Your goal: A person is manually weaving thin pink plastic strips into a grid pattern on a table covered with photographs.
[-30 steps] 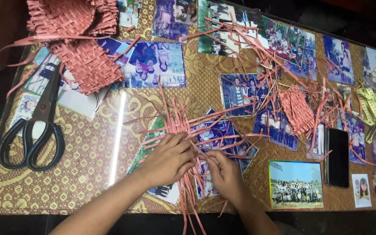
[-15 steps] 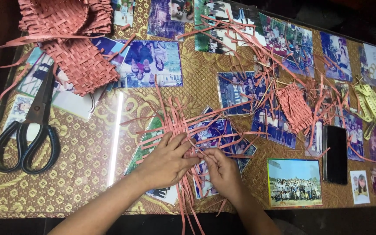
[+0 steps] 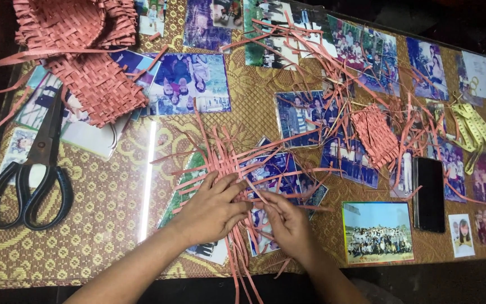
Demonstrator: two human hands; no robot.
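Note:
A loose mat of crossed pink strips (image 3: 226,163) lies on the glass-topped table (image 3: 108,219) in front of me. My left hand (image 3: 212,209) lies flat on its woven part, fingers spread, pressing it down. Just to its right, my right hand (image 3: 288,222) pinches one pink strip (image 3: 265,198) between its fingertips. Long strip ends trail off the mat toward me and out to both sides.
Large black-handled scissors (image 3: 32,177) lie at the left. Finished pink woven pieces (image 3: 85,62) sit at the far left, a smaller woven patch (image 3: 375,135) at the right. A black phone (image 3: 430,194), a yellow tape measure (image 3: 479,132) and many photographs (image 3: 378,232) under the glass.
The view has shifted slightly. My right hand's fingers have worked along the strip beside my left hand; my left hand stays pressed on the weave.

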